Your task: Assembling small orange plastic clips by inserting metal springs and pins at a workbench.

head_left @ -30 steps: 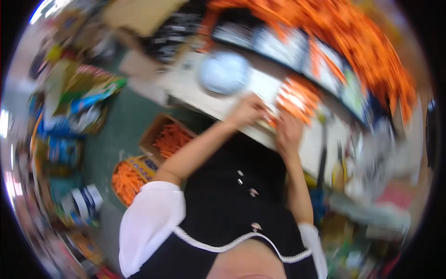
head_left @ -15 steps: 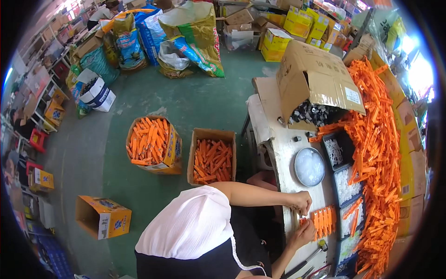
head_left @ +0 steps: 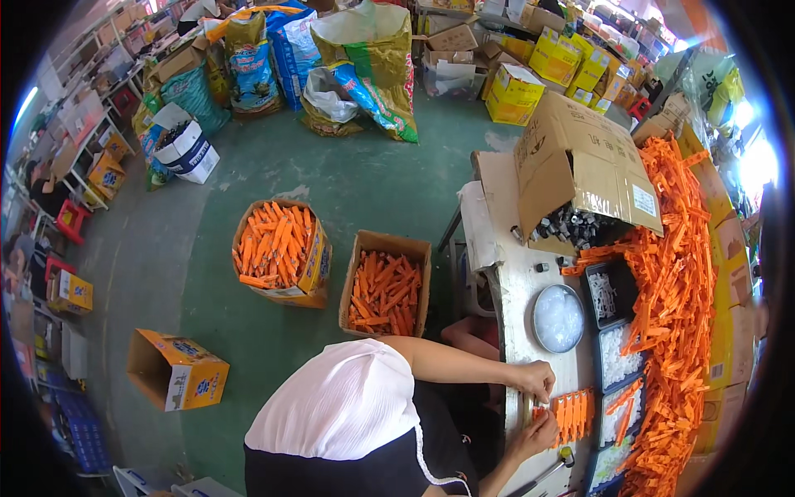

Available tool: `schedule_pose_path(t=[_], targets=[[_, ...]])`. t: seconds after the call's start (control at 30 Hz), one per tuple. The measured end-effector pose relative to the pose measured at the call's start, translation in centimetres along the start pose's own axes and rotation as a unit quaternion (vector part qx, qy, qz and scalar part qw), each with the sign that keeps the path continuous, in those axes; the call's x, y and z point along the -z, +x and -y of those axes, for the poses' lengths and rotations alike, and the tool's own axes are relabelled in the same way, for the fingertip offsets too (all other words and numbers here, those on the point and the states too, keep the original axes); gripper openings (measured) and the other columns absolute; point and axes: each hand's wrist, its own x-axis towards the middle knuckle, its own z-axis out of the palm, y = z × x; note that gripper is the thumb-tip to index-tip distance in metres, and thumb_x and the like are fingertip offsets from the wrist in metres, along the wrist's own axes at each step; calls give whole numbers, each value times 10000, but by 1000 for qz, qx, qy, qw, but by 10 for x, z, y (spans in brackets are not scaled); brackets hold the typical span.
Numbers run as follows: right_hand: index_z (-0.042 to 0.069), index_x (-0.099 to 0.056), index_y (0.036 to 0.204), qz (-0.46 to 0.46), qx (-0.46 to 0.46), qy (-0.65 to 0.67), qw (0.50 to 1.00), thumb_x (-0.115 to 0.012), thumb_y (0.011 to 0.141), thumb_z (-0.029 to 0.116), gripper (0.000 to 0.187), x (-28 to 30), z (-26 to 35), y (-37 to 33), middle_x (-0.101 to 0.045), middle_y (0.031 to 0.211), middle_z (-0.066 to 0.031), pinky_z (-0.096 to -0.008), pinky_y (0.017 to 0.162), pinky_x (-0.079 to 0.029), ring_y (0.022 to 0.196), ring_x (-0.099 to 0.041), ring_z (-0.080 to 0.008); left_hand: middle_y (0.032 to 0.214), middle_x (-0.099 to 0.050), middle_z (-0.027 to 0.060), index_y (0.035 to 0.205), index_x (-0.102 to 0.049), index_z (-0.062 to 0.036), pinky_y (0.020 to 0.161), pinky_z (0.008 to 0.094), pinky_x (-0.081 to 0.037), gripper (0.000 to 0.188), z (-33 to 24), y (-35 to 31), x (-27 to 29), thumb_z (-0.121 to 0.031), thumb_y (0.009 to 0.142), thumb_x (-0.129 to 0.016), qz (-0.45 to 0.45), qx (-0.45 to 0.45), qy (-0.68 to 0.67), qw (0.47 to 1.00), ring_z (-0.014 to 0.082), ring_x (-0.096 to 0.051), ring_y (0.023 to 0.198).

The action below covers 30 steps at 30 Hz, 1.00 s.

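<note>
My left hand is over the light worktable, fingertips pinched together. My right hand is just nearer, its fingers also closed, almost meeting the left. Between them a bit of orange and something small and whitish show; what either hand grips is mostly hidden by the fingers. Right beside them lies a row of slim orange plastic pieces, set side by side. A tool with a black and yellow-green end rests near my right wrist.
Beyond my left hand stands a round metal dish. Trays of white parts line the table beside a long heap of orange pieces. A carton of dark parts sits farther back. Two cartons of orange pieces stand on the floor.
The view has tilted a little, so the table and hands sit lower in it. My hands stay together at the same row, fingers still pinched.
</note>
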Motion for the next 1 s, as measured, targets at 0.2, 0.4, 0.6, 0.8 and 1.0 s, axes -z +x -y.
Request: schedule_pose_path(t=[0.2, 0.4, 0.6, 0.8, 1.0], targets=[[5, -573, 887, 14, 7, 5, 1000, -461, 904, 229, 251, 0, 4, 1, -565, 802, -126, -391, 699, -370, 766, -507, -298, 636, -580, 73, 658, -620, 3, 506, 281, -424, 120, 13, 3, 2, -84, 603, -682, 19, 76, 1, 997, 141, -536, 575], [5, -571, 883, 14, 4, -16, 1000, -463, 903, 220, 242, 1, 3, 0, -565, 803, -124, -383, 693, -373, 770, -507, -294, 648, -545, 80, 640, -624, -13, 567, 307, -436, 110, 24, 8, 1, -78, 571, -680, 33, 4, 43, 999, 181, -532, 634], [4, -574, 882, 15, 7, -13, 1000, -480, 894, 198, 216, 2, 3, 0, -568, 808, -127, -384, 699, -374, 769, -507, -293, 555, -589, 81, 632, -618, 14, 423, 281, -415, 84, 37, 13, -9, 0, 553, -642, -12, -21, 36, 999, 131, -533, 479], [-3, -573, 880, -1, 38, -20, 999, -473, 894, 208, 234, 2, 5, 5, -563, 769, -143, -395, 643, -388, 715, -520, -290, 594, -596, 91, 613, -611, -3, 490, 300, -446, 99, 6, 8, -2, -28, 522, -643, -21, 69, 54, 996, 175, -566, 539], [-38, -585, 896, 5, 25, 53, 998, -485, 888, 159, 221, 3, 6, 4, -576, 793, -170, -396, 671, -391, 747, -518, -314, 552, -596, 85, 586, -611, -7, 445, 298, -445, 106, 22, 16, -8, -23, 487, -644, -27, 9, 55, 998, 162, -564, 494]])
